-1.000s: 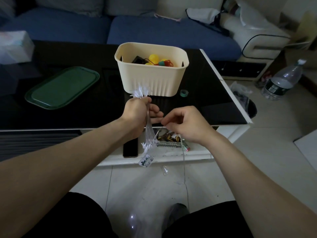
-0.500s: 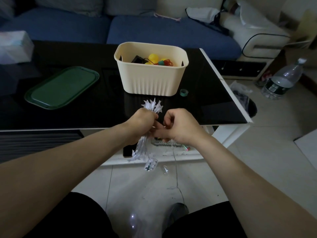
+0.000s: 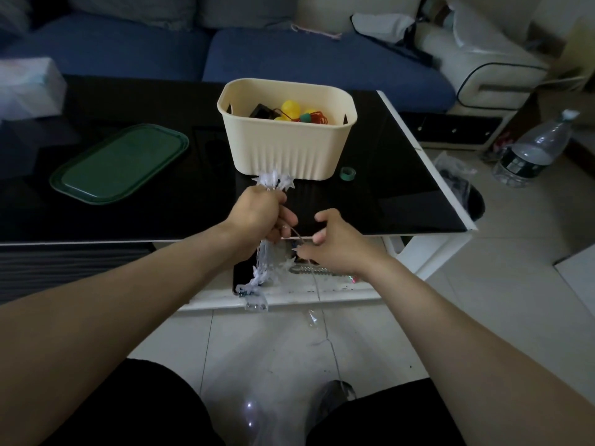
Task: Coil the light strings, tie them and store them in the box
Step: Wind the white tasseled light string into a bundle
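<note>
My left hand (image 3: 257, 217) grips a coiled bundle of clear star-shaped light string (image 3: 264, 272); star tips stick out above the fist and the rest hangs below it. My right hand (image 3: 331, 244) pinches the thin loose wire (image 3: 317, 284) just right of the bundle, and that wire trails down to the floor. A cream box (image 3: 289, 149) stands on the black table just behind my hands, with yellow bulbs and red wire (image 3: 296, 112) inside. A green lid (image 3: 119, 162) lies to the left.
A small green tape roll (image 3: 348, 173) lies right of the box. The black glass table (image 3: 402, 188) ends at a white edge on the right. A water bottle (image 3: 531, 152) stands on the tiled floor. A blue sofa (image 3: 289, 56) runs behind.
My left hand lifted the bundle back toward the box, and my right hand drew away to the right with the wire, after both had met half a second ago.
</note>
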{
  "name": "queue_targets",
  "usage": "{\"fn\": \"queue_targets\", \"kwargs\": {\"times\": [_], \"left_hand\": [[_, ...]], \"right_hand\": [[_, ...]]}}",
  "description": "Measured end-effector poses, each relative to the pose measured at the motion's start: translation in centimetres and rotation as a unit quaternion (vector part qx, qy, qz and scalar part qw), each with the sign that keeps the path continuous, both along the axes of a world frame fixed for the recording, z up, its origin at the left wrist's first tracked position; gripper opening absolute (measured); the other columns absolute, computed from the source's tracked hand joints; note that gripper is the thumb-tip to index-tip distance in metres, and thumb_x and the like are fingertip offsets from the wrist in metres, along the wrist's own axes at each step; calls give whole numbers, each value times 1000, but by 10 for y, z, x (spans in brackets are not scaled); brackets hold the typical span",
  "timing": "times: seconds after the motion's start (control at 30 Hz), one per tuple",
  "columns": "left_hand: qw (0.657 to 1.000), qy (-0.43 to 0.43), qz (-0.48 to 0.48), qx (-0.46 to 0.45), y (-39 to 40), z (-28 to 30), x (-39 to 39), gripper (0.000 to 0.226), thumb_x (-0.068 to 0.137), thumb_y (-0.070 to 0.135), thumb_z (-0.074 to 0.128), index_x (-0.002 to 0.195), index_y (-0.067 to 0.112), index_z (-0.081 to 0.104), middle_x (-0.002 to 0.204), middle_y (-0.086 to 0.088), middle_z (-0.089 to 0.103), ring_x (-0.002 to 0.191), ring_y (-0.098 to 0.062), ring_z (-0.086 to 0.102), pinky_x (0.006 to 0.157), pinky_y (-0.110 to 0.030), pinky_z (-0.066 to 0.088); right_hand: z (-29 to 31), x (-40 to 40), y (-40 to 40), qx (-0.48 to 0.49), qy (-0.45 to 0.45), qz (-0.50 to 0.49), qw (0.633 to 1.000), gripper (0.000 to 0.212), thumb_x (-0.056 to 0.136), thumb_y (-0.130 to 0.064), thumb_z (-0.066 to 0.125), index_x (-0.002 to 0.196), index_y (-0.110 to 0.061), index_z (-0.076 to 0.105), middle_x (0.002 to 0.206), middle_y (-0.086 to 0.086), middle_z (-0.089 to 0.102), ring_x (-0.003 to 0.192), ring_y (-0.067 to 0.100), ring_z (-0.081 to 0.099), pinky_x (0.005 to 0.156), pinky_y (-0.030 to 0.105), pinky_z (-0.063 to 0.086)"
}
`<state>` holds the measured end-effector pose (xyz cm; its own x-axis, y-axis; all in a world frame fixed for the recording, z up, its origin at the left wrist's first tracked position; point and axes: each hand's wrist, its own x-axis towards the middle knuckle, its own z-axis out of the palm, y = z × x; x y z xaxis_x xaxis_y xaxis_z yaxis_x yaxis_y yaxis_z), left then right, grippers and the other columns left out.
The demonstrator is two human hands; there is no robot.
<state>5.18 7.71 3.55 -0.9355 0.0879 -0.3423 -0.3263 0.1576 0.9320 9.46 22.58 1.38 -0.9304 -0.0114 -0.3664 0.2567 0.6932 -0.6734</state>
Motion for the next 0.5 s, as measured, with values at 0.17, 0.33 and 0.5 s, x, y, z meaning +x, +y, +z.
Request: {"fn": "queue_targets", "kwargs": {"times": [0.17,0.33,0.5], "left_hand": [[997,37,42,54,-5,4,-1,22,102,11,36,84,8,50,57,-6,60,46,-20,51,41,-23,35],[995,49,38,83,-5,8,2,22,102,10,35,84,9,49,59,-7,59,46,-20,51,42,-24,37],[993,43,16,111,-1,6,3,19,103,8,34,91,3,47,66,-17,60,54,-29,61,47,-32,49]], "right_hand": [[0,0,11,-115,-173,-12,978,58,93,-55,63,131,-11,53,97,5,78,91,20,76,78,34,52],[3,2,25,-213,-126,-1,969,29,97,-34,63,90,-8,72,65,2,67,69,19,67,66,28,58],[10,-2,39,-356,-6,-114,928,20,95,-22,66,97,-4,74,64,2,63,63,17,63,64,27,58]]}}
